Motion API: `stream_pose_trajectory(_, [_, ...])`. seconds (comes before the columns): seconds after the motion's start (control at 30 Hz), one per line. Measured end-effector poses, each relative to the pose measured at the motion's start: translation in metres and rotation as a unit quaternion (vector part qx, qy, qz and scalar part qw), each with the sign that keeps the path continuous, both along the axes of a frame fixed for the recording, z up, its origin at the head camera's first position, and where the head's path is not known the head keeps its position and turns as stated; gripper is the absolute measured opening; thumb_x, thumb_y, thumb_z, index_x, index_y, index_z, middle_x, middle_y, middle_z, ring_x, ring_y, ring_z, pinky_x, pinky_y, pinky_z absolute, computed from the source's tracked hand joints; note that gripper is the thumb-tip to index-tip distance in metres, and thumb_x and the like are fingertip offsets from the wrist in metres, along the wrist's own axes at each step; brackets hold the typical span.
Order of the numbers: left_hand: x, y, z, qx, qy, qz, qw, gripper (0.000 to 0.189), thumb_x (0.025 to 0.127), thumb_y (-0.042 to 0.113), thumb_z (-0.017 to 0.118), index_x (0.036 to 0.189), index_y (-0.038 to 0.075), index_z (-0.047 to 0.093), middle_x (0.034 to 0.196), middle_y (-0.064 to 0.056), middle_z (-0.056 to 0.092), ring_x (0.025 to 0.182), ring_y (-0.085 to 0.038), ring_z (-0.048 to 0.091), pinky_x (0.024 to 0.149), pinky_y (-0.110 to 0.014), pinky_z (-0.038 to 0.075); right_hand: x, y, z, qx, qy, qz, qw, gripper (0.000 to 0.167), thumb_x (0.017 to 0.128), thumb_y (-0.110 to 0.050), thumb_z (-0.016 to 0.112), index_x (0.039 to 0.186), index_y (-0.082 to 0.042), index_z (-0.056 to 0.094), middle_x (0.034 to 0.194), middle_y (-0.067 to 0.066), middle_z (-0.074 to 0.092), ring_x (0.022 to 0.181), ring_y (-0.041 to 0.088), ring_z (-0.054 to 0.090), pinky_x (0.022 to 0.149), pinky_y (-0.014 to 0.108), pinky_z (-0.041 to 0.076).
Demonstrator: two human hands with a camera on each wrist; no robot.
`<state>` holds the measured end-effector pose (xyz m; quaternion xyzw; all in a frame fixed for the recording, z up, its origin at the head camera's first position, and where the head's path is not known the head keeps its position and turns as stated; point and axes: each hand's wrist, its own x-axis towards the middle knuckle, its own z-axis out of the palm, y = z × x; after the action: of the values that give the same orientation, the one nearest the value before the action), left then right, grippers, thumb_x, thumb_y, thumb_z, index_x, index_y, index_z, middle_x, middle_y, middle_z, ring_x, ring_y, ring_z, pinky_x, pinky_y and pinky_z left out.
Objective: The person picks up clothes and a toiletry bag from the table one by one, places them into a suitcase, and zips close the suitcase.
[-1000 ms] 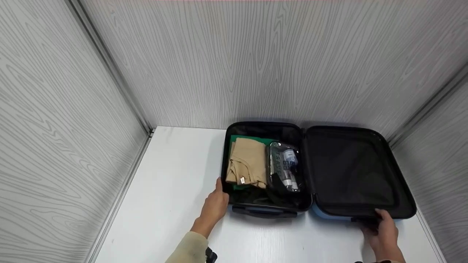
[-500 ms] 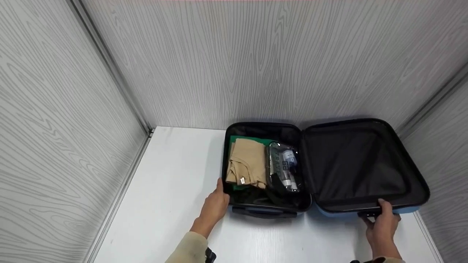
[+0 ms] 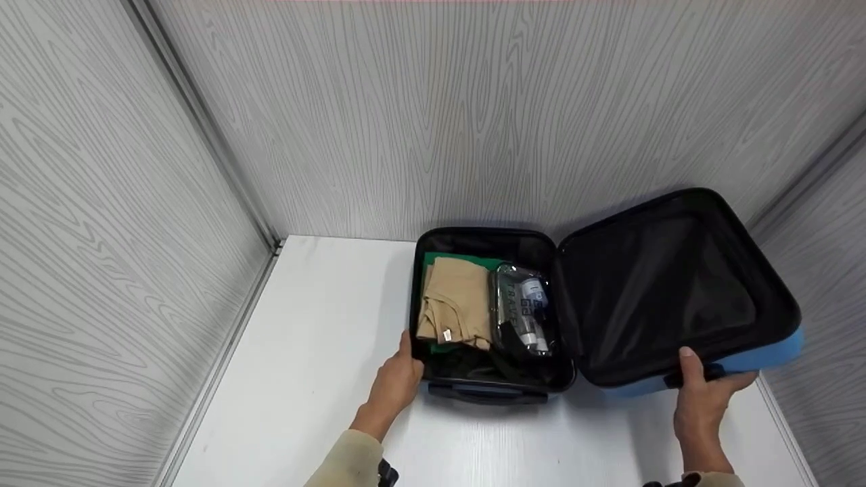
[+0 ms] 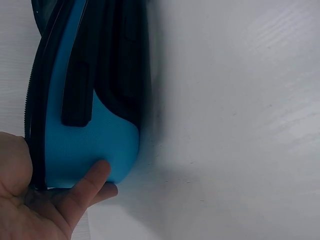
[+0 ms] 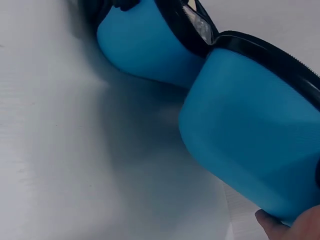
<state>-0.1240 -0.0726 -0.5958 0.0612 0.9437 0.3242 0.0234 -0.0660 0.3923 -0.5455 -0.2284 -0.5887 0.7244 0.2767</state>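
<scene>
A blue hard-shell suitcase (image 3: pixel 500 385) lies spread open on the white table, its black-lined lid (image 3: pixel 656 297) tilted up on the right. In the packed half are a folded tan garment (image 3: pixel 460 297), green cloth (image 3: pixel 440 257) under it and a clear pouch (image 3: pixel 511 304) lettered TRAVEL with small bottles inside. My left hand (image 3: pixel 396 382) grips the near left corner of the packed half, and the left wrist view shows its fingers (image 4: pixel 87 192) against the blue shell. My right hand (image 3: pixel 707 402) holds the lid's near edge, thumb on the rim; most of that hand is outside the right wrist view.
Grey wood-grain panels (image 3: pixel 433 122) stand behind and on both sides, the back one close behind the suitcase. White tabletop (image 3: pixel 325 304) extends to the left and in front. A black carry handle (image 3: pixel 487 393) is on the packed half's near side.
My right hand has raised the lid from lying nearly flat to a tilt, its outer edge now higher. My left hand has stayed on the corner, and the packed half has barely moved.
</scene>
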Motion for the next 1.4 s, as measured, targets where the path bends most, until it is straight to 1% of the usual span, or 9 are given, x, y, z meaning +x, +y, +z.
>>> stream_pose_trajectory(0.13, [0.000,0.000,0.000,-0.006,-0.001,-0.001,1.0000,0.068,0.104,0.009,0.052,0.163,-0.008,0.024,0.064,0.000,0.047,0.051,-0.013,0.037,0.049,-0.029,0.031,-0.001,-0.006,0.004,0.048,-0.002,-0.005,0.9988,0.115,0.097,-0.019,0.074,0.165,-0.039,-0.017,0.174,-0.001,0.006,0.155,0.013,0.019,0.124,0.018,0.022])
stream_pose_trajectory(0.27, [0.000,0.000,0.001,-0.004,-0.008,0.000,1.0000,0.068,0.105,0.010,0.052,0.164,-0.008,0.023,0.063,0.000,0.047,0.051,-0.013,0.037,0.049,-0.029,0.031,-0.002,-0.018,0.013,0.087,0.055,-0.010,0.9947,0.124,0.090,-0.008,0.078,0.167,-0.029,-0.018,0.174,-0.001,0.003,0.156,0.013,0.016,0.123,0.017,0.016])
stream_pose_trajectory(0.33, [0.000,0.001,0.001,0.000,-0.012,0.002,0.9999,0.067,0.105,0.011,0.052,0.164,-0.007,0.023,0.063,0.000,0.048,0.051,-0.013,0.037,0.048,-0.030,0.030,-0.001,-0.026,0.020,0.121,0.081,-0.013,0.9893,0.126,0.086,-0.004,0.078,0.168,-0.024,-0.015,0.174,0.000,0.004,0.156,0.013,0.015,0.123,0.018,0.013])
stream_pose_trajectory(0.57, [0.000,0.001,0.002,-0.004,-0.008,0.001,1.0000,0.067,0.105,0.011,0.051,0.163,-0.008,0.023,0.062,0.000,0.047,0.050,-0.013,0.034,0.048,-0.029,0.028,0.002,-0.054,0.044,0.226,0.108,-0.012,0.9681,0.130,0.080,-0.004,0.080,0.167,-0.012,-0.017,0.175,-0.001,-0.001,0.159,0.012,0.009,0.125,0.024,0.007])
stream_pose_trajectory(0.7, [0.000,0.001,0.001,-0.001,-0.009,0.001,1.0000,0.067,0.105,0.011,0.052,0.163,-0.008,0.023,0.063,0.000,0.046,0.051,-0.013,0.034,0.048,-0.029,0.028,0.002,-0.062,0.045,0.235,0.103,-0.005,0.9665,0.131,0.077,-0.004,0.082,0.169,-0.015,-0.011,0.173,-0.003,0.005,0.158,0.014,0.013,0.125,0.028,0.009])
stream_pose_trajectory(0.93, [0.001,0.000,0.002,-0.011,-0.008,-0.007,0.9999,0.069,0.104,0.009,0.053,0.164,-0.008,0.021,0.065,0.000,0.048,0.052,-0.013,0.037,0.050,-0.030,0.033,-0.007,-0.054,0.025,0.237,0.043,0.014,0.9706,0.137,0.077,-0.005,0.089,0.168,-0.027,-0.010,0.172,-0.005,0.007,0.157,0.014,0.015,0.125,0.032,0.011])
stream_pose_trajectory(1.07, [0.003,0.000,0.002,-0.018,-0.010,-0.009,0.9997,0.070,0.104,0.009,0.053,0.164,-0.007,0.021,0.064,0.000,0.048,0.052,-0.013,0.037,0.051,-0.030,0.033,-0.008,-0.050,0.020,0.244,0.041,0.036,0.9683,0.142,0.076,-0.004,0.091,0.168,-0.030,-0.014,0.173,-0.008,0.004,0.159,0.014,0.014,0.126,0.034,0.010])
stream_pose_trajectory(1.27, [0.003,0.000,0.002,-0.011,0.001,-0.001,0.9999,0.068,0.104,0.010,0.052,0.164,-0.006,0.024,0.064,0.000,0.047,0.051,-0.013,0.035,0.049,-0.030,0.030,-0.007,-0.055,0.020,0.247,0.054,0.059,0.9658,0.141,0.073,-0.004,0.092,0.167,-0.038,-0.007,0.171,-0.010,0.012,0.157,0.015,0.019,0.126,0.034,0.014])
stream_pose_trajectory(1.4, [0.002,0.000,0.000,-0.002,-0.008,0.005,1.0000,0.068,0.105,0.012,0.051,0.164,-0.005,0.024,0.064,0.000,0.048,0.051,-0.013,0.036,0.049,-0.030,0.030,-0.008,-0.063,0.020,0.265,0.068,0.061,0.9599,0.143,0.070,-0.002,0.094,0.168,-0.035,-0.004,0.169,-0.007,0.018,0.154,0.017,0.024,0.124,0.033,0.019])
